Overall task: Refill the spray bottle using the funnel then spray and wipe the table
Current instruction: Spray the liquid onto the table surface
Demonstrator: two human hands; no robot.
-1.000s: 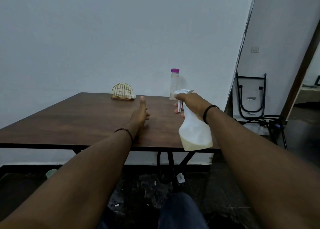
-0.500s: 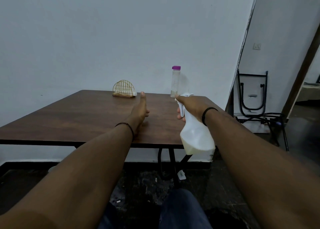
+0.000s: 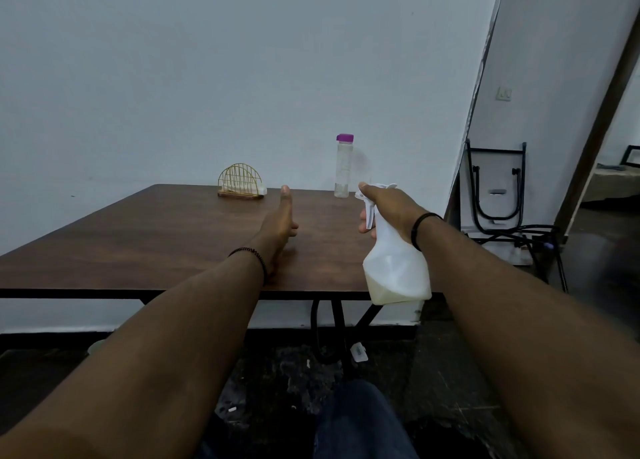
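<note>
Spray step: my right hand is gripping the white plastic spray bottle over the brown wooden table; left hand resting edge-on, fingers straight. Next, squeezing trigger.

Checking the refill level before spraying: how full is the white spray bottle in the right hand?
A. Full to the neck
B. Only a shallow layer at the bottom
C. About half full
B: the spray bottle, held by the right hand, shows pale liquid only near its base.
</note>
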